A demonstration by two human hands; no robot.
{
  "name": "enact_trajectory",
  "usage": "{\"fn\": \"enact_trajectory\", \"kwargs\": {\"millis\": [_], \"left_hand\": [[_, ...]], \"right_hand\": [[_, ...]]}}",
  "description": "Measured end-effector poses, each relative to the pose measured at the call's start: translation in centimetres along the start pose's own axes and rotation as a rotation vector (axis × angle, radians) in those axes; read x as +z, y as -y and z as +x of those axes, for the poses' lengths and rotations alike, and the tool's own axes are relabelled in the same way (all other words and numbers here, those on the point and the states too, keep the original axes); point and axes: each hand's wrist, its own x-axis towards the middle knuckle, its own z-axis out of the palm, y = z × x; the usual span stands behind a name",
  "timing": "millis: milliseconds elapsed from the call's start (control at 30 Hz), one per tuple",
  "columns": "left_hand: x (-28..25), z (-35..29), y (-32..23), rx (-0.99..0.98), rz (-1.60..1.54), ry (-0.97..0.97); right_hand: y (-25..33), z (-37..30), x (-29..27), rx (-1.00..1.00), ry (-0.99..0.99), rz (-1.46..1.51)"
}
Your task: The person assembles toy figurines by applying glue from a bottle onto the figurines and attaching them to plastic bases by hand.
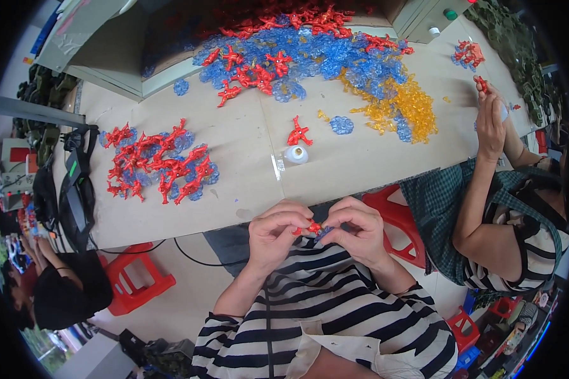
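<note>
Between table edge [183, 231] and shirt [316, 287], left fingers [297, 218] pinch a red figure [314, 227], right fingers [346, 219] a blue piece [324, 234].

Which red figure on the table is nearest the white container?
The single red figure just beyond the white container; the left cluster, far pile and right group all lie farther off.
</note>
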Motion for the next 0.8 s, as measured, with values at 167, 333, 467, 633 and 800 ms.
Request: {"fn": "enact_trajectory", "kwargs": {"millis": [167,333,467,633,800], "left_hand": [[0.1,0.2,0.4,0.069,-0.064,0.009],[0.8,0.5,0.5,0.135,-0.126,-0.013],[0.3,0.6,1.8,0.204,-0.178,0.021],[0.7,0.8,2.2,0.203,-0.26,0.015],[0.3,1.2,2.0,0.212,-0.237,0.105]], "right_hand": [[0.2,-0.5,0.6,-0.036,-0.095,-0.068],[0.3,-0.9,0.8,0.151,-0.146,0.195],[1.4,-0.6,0.4,-0.053,-0.092,-0.127],[1.6,-0.6,0.5,-0.333,-0.117,-0.308],[1.3,-0.7,0.4,-0.399,-0.104,-0.316]]}}
